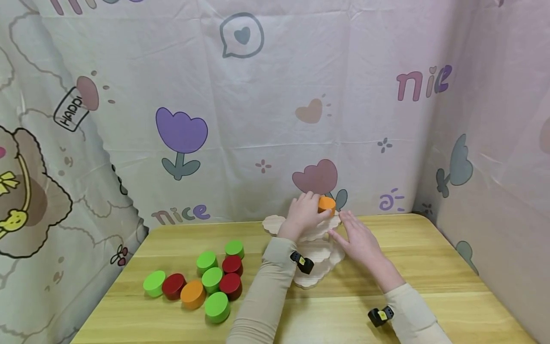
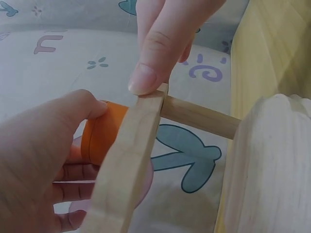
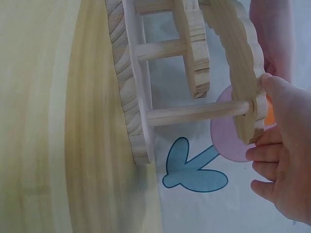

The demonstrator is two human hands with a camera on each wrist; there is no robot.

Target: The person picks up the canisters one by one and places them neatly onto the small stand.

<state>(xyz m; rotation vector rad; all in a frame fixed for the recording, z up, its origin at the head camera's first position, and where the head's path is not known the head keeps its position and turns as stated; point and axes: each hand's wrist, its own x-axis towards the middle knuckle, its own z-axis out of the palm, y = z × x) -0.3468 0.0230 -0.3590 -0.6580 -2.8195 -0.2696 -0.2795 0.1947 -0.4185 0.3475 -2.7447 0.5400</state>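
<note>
A tiered wooden stand with scalloped boards joined by round dowels is on the table's far side. My left hand holds an orange cylinder block between thumb and fingers. In the left wrist view, the block meets the upper face of the stand's top board. At that board's right end, my right hand grips the rim, its thumb on one edge and fingertips along the other. The left fingertips are partly hidden behind the block and board.
Left of the stand lie loose cylinder blocks: several green, some red and one orange. Both forearms reach across the wooden table. A printed cloth hangs close behind the stand and along both sides.
</note>
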